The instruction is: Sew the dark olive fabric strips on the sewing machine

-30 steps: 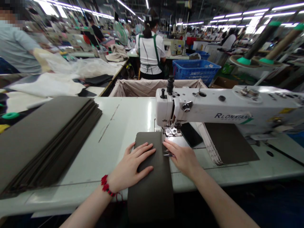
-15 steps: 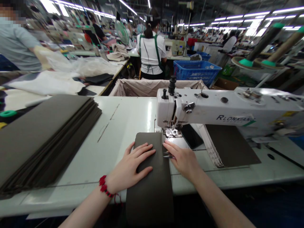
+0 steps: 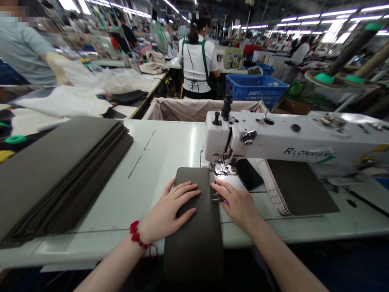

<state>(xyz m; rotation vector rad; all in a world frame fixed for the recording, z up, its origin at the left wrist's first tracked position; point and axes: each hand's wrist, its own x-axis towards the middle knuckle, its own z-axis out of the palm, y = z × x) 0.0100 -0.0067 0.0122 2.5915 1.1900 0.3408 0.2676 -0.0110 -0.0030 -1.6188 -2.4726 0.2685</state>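
Observation:
A long dark olive fabric strip (image 3: 196, 227) lies on the white sewing table (image 3: 158, 162), its far end just short of the presser foot (image 3: 224, 169) of a white RLONXIANG sewing machine (image 3: 273, 140). My left hand (image 3: 168, 209) presses flat on the strip with its fingers spread. My right hand (image 3: 237, 205) rests at the strip's right edge, and small metal thread snips (image 3: 217, 197) poke out from under its fingers. Whether the snips are firmly gripped is partly hidden.
A tall stack of olive panels (image 3: 60, 178) fills the table's left side. Behind the machine's head, a pile of stitched panels (image 3: 299, 186) lies on the right, beside a black phone (image 3: 248, 174). A fabric-lined bin (image 3: 197, 109) and blue crate (image 3: 257, 91) stand beyond the table.
The whole scene has shifted slightly right and up in view, so the head has moved. Both hands stay on the strip in nearly the same pose.

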